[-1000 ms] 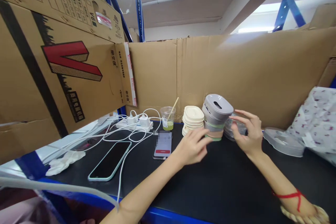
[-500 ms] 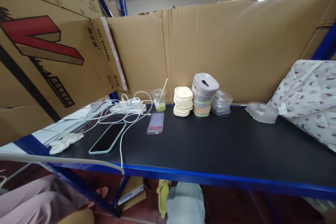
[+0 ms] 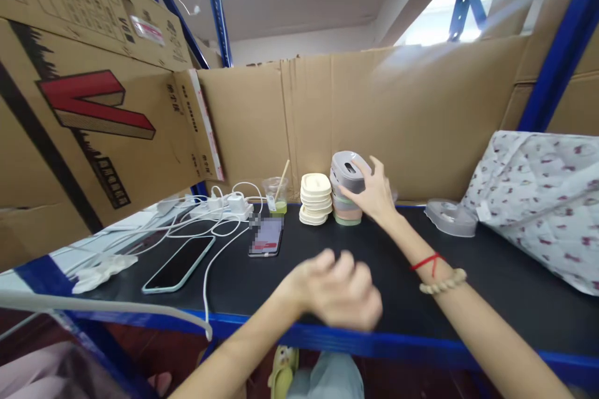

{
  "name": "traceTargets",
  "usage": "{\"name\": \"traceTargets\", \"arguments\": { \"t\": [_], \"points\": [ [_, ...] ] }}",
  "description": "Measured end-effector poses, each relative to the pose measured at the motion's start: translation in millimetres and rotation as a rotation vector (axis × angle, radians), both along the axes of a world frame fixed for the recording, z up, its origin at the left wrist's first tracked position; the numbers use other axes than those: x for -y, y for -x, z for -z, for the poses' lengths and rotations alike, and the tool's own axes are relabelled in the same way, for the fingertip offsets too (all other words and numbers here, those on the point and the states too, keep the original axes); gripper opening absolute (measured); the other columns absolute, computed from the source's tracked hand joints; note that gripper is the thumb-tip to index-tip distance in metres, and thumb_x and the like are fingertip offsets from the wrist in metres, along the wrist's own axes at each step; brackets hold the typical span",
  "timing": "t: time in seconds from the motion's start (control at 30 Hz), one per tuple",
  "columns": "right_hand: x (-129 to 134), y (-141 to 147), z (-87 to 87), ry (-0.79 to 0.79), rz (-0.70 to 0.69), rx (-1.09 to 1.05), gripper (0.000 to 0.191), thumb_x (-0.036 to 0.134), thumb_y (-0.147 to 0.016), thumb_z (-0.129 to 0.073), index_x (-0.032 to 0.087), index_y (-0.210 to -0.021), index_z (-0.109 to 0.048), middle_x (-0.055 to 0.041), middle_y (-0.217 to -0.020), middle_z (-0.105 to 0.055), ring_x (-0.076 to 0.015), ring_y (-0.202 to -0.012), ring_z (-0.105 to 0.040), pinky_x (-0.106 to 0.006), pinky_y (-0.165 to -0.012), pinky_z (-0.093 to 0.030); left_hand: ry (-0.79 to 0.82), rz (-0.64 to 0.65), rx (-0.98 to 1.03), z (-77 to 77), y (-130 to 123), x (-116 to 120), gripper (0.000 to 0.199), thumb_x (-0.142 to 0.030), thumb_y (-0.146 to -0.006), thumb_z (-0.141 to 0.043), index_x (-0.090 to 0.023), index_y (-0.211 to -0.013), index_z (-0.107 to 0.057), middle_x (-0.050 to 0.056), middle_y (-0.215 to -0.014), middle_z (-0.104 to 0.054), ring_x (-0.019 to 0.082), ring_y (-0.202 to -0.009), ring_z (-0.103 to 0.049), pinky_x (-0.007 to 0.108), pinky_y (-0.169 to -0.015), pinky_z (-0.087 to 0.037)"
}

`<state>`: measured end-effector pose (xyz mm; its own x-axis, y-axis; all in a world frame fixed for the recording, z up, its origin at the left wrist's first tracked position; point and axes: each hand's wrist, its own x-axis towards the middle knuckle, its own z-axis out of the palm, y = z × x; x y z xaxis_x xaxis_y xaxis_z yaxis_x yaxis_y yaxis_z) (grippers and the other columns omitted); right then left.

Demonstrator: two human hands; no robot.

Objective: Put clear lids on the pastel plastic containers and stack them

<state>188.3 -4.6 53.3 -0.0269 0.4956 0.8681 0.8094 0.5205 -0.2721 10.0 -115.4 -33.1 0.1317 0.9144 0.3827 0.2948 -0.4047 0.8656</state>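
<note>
A stack of grey, green and pink rounded boxes (image 3: 345, 182) stands at the back of the black shelf top (image 3: 402, 274). My right hand (image 3: 372, 192) rests on the grey top box, fingers wrapped on its right side. A red cord and a bead bracelet circle that wrist. My left hand (image 3: 337, 290) hovers blurred over the shelf's front edge, fingers loosely curled, holding nothing. A stack of cream lids (image 3: 315, 198) sits just left of the boxes.
A plastic cup with green drink and a stick (image 3: 276, 194), a phone with lit screen (image 3: 266, 237), a dark phone (image 3: 178, 264), a power strip with white cables (image 3: 219, 207), a clear lid (image 3: 448, 217), a patterned cloth bag (image 3: 543, 199). Cardboard walls stand behind and left.
Both hands were out of view half a second ago. My right hand has come back onto the grey top box, and my left hand has risen over the front edge.
</note>
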Motion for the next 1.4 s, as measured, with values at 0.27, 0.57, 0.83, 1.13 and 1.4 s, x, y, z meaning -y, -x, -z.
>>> {"name": "traceTargets", "arguments": {
  "t": [0.27,0.57,0.83,1.13,1.4],
  "points": [
    [-64.1,0.9,33.5,0.246,-0.025,-0.353,0.051,0.049,-0.061,-0.064,0.024,-0.106,-0.063,-0.0116,-0.113,-0.047,-0.0261,-0.105,-0.052,-0.045,-0.091,-0.043,-0.003,-0.658,-0.047,-77.5,-30.7,-151.1,0.035,-0.028,-0.073,-0.058,-0.014,-0.105,-0.056,0.021,-0.115,-0.048,0.035,-0.117,-0.043,0.045,-0.093,-0.034],
    [-43.4,4.6,23.8,-0.03,-0.062,-0.472,0.046,0.057,-0.066,-0.058,0.022,-0.095,-0.067,-0.009,-0.113,-0.046,-0.0213,-0.109,-0.049,-0.04,-0.097,-0.042,0.08,-0.648,0.213,-75.6,-5.9,-163.8,0.011,-0.007,-0.07,-0.049,-0.018,-0.073,-0.048,0.015,-0.088,-0.061,0.028,-0.102,-0.056,0.035,-0.087,-0.039],
    [-11.3,26.5,55.5,0.008,-0.262,-0.245,0.044,0.055,-0.064,-0.063,0.025,-0.097,-0.066,-0.0066,-0.11,-0.048,-0.0197,-0.107,-0.051,-0.036,-0.094,-0.047,-0.02,-0.1,0.807,-50.3,-39.4,-116.8,0.015,-0.022,-0.08,-0.041,-0.018,-0.093,-0.048,0.005,-0.102,-0.06,0.016,-0.102,-0.055,0.026,-0.089,-0.042],
    [10.6,31.2,58.5,0.316,-0.358,-0.46,0.069,0.057,-0.057,-0.063,0.022,-0.116,-0.054,-0.0077,-0.106,-0.051,-0.0176,-0.094,-0.057,-0.032,-0.075,-0.053,0.227,0.016,1.008,-39.1,-27.6,-104.8,0.042,-0.028,-0.047,-0.071,-0.014,-0.085,-0.059,0.002,-0.079,-0.064,0.014,-0.069,-0.059,0.022,-0.063,-0.046],
    [0.4,26.7,59.8,0.575,-0.468,-0.622,0.064,0.068,-0.049,-0.061,0.011,-0.078,-0.061,-0.0088,-0.08,-0.066,-0.0164,-0.073,-0.06,-0.024,-0.065,-0.046,0.146,0.053,0.654,-28.0,-29.0,-109.0,0.028,-0.028,-0.052,-0.073,-0.013,-0.074,-0.065,0.004,-0.074,-0.065,0.014,-0.065,-0.057,0.02,-0.059,-0.043]
  ]
}}
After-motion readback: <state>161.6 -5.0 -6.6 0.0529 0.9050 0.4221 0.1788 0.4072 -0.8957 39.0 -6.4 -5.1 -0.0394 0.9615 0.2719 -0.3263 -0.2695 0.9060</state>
